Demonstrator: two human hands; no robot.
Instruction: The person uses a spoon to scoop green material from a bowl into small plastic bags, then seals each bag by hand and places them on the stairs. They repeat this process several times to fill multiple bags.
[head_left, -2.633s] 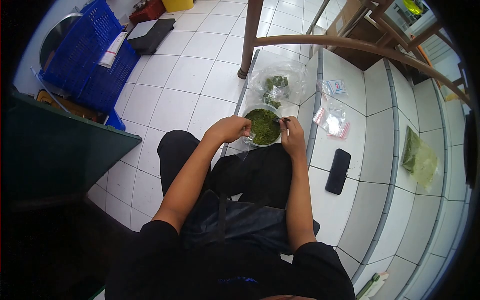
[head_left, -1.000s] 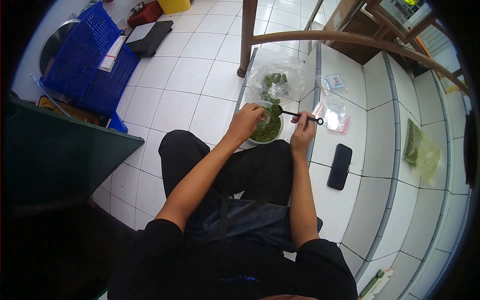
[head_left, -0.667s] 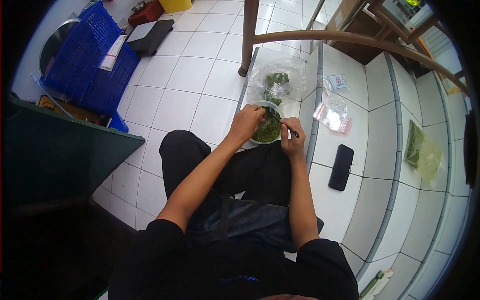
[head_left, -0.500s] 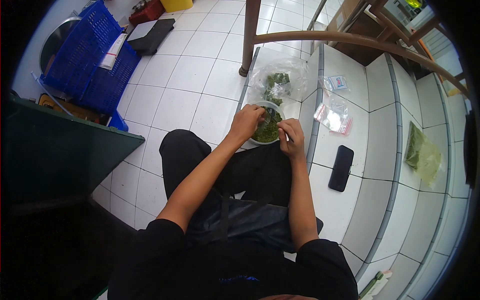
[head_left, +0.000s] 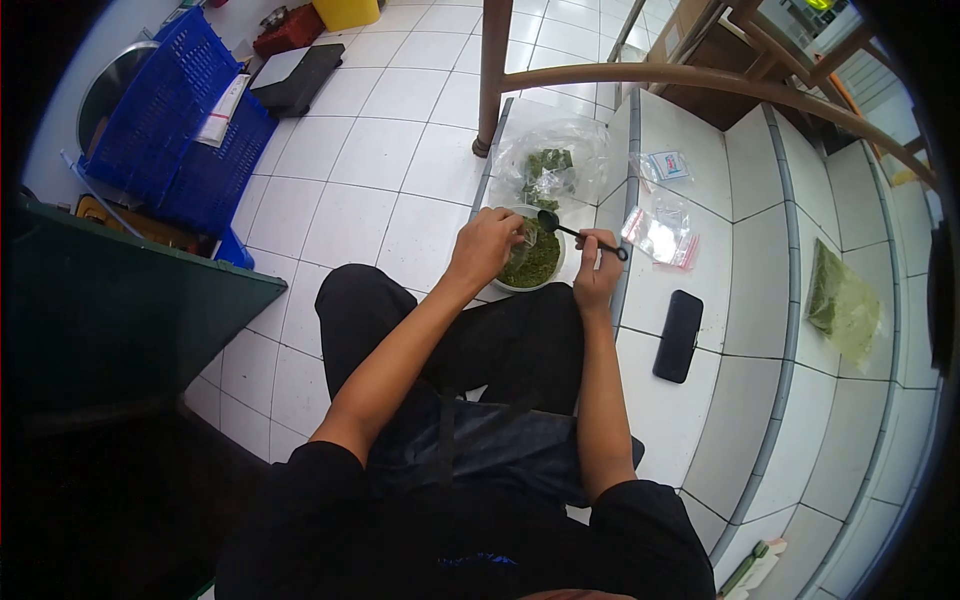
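Note:
A round clear tub [head_left: 517, 288] of chopped green leaves [head_left: 535, 262] stands on the low tiled step, just beyond my folded legs. My left hand [head_left: 487, 243] is closed at the tub's left side, pinching a small clear plastic bag [head_left: 531, 237] over the leaves. On the right, my right hand [head_left: 597, 272] grips a black spoon [head_left: 580, 236] by its handle. The spoon's bowl is over the far right part of the tub, and its ring-shaped handle end sticks out past my fingers. Behind the tub lies a large open clear bag [head_left: 590, 150] with more green leaves inside.
Small clear zip bags [head_left: 662, 232] and a dark phone [head_left: 678, 336] lie on the step to the right. Higher up rests a bag of green powder or leaves [head_left: 838, 300]. A brown metal railing [head_left: 640, 73] crosses beyond, and blue crates [head_left: 185, 130] stand left.
My right hand has turned and shifted slightly right, bringing the black spoon into plain sight with its bowl over the tub. My left hand stays nearly in place with the small bag.

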